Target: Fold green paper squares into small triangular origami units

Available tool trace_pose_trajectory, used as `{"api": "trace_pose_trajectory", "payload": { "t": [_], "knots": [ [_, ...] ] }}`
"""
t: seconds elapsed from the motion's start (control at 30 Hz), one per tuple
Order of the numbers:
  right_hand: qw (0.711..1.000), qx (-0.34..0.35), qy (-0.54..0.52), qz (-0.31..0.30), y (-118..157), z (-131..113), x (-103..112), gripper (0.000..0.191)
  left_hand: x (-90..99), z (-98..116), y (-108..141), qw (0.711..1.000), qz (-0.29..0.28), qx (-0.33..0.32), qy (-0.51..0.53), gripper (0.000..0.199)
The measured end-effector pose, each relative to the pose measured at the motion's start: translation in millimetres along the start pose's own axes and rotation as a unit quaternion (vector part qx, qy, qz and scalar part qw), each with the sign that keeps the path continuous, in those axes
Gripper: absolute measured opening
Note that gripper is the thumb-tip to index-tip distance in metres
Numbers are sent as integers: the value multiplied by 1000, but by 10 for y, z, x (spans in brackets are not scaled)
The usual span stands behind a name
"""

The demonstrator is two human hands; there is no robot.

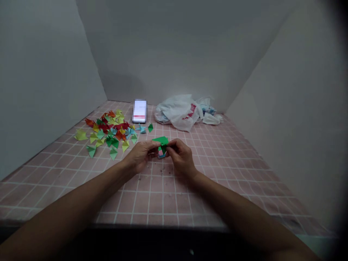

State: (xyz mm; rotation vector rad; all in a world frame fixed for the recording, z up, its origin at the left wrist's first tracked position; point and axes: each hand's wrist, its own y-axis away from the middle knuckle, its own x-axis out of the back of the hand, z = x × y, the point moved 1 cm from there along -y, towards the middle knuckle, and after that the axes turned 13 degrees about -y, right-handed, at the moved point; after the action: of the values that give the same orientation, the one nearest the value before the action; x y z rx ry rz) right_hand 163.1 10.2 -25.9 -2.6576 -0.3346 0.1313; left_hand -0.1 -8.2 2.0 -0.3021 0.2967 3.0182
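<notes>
Bright green origami paper [161, 140] is standing out against pink tiles [163, 203] gridded with white grout, while folded paper shapes [108, 130] are scattering red, orange, yellow, green and pale blue, and a white plastic bag [176, 112] is showing red print.

Worktop: a pink tiled worktop [163, 206] is stretching across the lower frame.
Paper: small folded paper pieces [108, 132] in red, yellow, green and blue are lying scattered left of centre.
Device: a pixelated rectangular device [140, 111] is standing at the top centre.
Bag: a white plastic bag [176, 112] with red print is lying crumpled to its right.
Walls: grey walls [174, 47] are enclosing the back and sides.
</notes>
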Motion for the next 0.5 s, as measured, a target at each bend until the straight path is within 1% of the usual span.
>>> {"api": "trace_pose_trajectory", "payload": {
  "t": [0.13, 0.2, 0.33, 0.43, 0.5],
  "knots": [
    [1000, 15, 9, 5, -27, -20, 2, 6, 1, 7, 0, 1000, -1, -28, -9, 20],
    [1000, 18, 17, 11, -41, -52, 3, 5, 2, 16, -2, 999, 9, -46, -12, 23],
    [1000, 14, 23, 15, -75, -122, 0, 4, 24, 61, -19, 993, 63, -103, -11, 26],
    [1000, -7, 3, 11, -110, -171, -9, 4, 37, 124, 24, 978, 120, -170, -16, 21],
    [1000, -22, -14, 9, -139, -206, -17, 5, 17, 164, 112, 965, 132, -222, -45, 16]
  ]
}}
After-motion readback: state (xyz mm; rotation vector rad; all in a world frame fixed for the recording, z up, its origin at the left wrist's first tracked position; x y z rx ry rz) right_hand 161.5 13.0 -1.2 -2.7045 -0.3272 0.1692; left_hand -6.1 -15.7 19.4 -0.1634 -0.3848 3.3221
